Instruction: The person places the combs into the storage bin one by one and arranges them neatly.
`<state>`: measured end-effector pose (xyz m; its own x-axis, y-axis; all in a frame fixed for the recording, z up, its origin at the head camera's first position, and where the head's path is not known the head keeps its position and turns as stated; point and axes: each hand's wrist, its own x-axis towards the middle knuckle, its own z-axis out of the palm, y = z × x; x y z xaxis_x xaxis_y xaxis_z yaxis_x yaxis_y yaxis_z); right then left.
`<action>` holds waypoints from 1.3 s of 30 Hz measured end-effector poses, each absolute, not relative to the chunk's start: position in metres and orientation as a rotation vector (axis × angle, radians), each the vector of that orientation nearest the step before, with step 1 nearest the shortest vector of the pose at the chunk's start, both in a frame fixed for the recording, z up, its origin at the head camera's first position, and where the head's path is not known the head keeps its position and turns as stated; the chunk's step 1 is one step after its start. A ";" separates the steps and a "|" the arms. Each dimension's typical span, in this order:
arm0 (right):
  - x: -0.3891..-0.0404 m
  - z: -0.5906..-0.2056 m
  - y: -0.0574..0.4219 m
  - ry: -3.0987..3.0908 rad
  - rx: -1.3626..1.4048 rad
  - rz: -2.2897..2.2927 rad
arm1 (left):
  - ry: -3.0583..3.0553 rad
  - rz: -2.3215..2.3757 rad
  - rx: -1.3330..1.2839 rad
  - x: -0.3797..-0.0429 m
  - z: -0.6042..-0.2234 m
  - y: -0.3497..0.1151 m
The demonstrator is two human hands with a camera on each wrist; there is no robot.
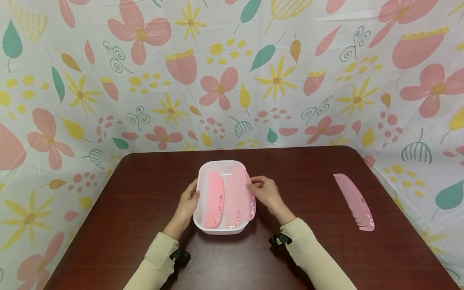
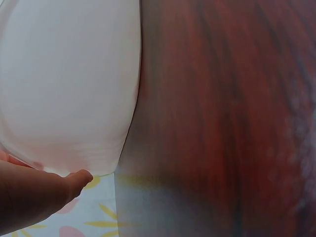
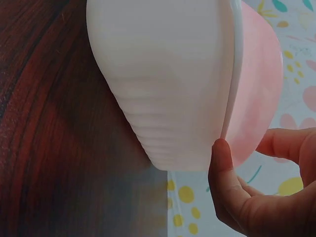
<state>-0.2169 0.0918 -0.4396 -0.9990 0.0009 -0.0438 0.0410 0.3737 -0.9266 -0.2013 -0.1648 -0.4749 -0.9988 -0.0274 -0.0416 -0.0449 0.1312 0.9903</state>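
A white plastic basin stands mid-table with pink combs in it. One comb lies along its left side; pink combs overlap at the right, and the outermost comb leans over the right rim. My left hand grips the basin's left side at the far end; in the left wrist view a fingertip touches the white wall. At the right rim, my right hand pinches the outermost comb. The right wrist view shows one fingertip at the basin's rim and another finger against the comb's pink face.
Another pink comb lies apart on the right of the dark brown table. A flower-print cloth hangs behind the table's far edge. Black straps with small devices sit on both wrists.
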 end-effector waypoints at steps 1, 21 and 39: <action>-0.217 -0.439 0.092 2.560 0.035 -1.752 | 2.351 2.062 -0.075 -0.201 -0.475 -0.165; -0.217 -0.434 0.119 2.490 -0.012 -1.838 | 2.344 2.066 -0.077 -0.201 -0.474 -0.164; -0.220 -0.435 0.195 2.654 -0.133 -1.872 | 2.355 2.041 -0.101 -0.201 -0.472 -0.164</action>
